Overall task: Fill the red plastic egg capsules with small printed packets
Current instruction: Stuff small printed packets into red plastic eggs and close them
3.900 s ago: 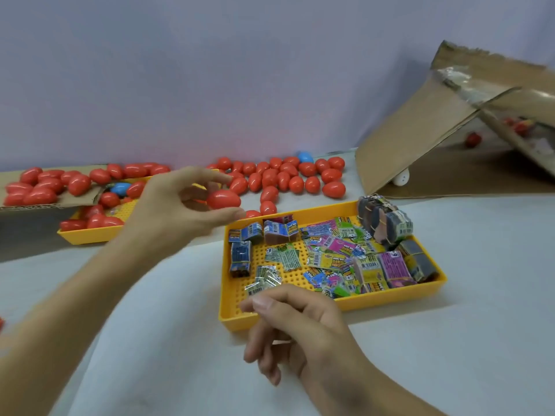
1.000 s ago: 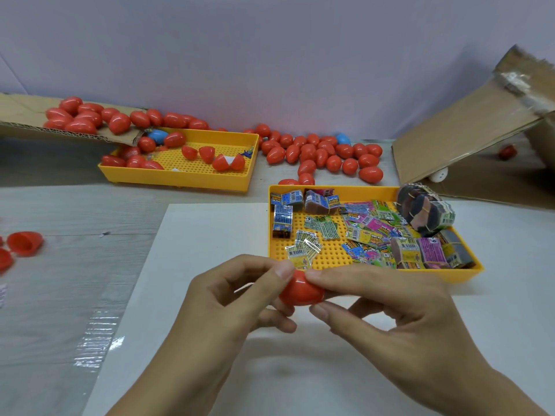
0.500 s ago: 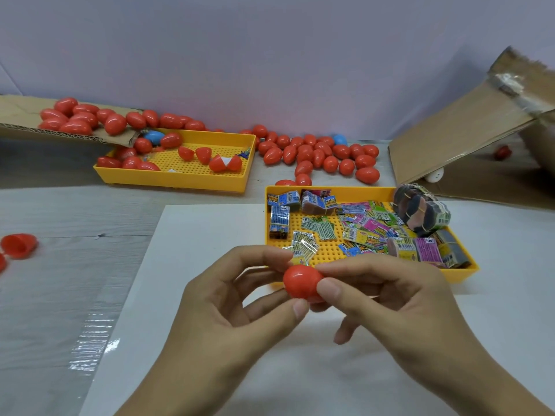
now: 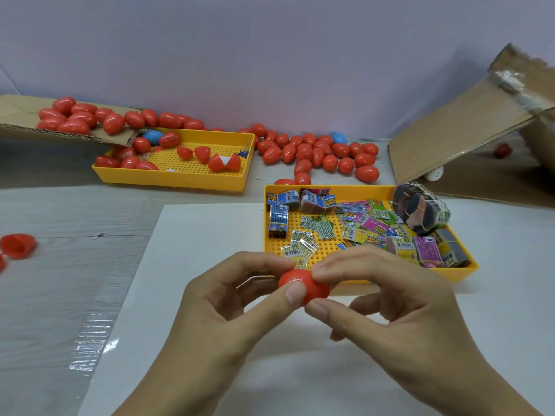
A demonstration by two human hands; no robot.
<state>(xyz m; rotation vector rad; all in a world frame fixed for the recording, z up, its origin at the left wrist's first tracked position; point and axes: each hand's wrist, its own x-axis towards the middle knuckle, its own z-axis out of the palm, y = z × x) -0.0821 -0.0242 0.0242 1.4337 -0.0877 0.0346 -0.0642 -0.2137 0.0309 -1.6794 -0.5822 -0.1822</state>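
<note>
**Working one red egg at the seam**

My left hand and right hand pinch the same smooth red plastic egg capsule between thumb and forefinger, one at each end, above the white paper sheet. Neither hand is spread; both are narrowed onto the shell.

To do this step well, I judge I should keep my fingertips off the seam, hold the two halves in line, and twist or press evenly so the shell neither slips nor skews.

At twelve o'clock from the egg, just beyond my knuckles, sits the yellow perforated plastic tray holding the small printed packets. At eleven o'clock, farther off, a second yellow tray holds more red eggs. Loose red eggs lie past the near tray at twelve.

I cannot tell whether this egg already has a packet inside, nor whether its seam is parted: my fingers cover it. The open red half-shell at nine o'clock is partly cut off by the frame edge.
</note>
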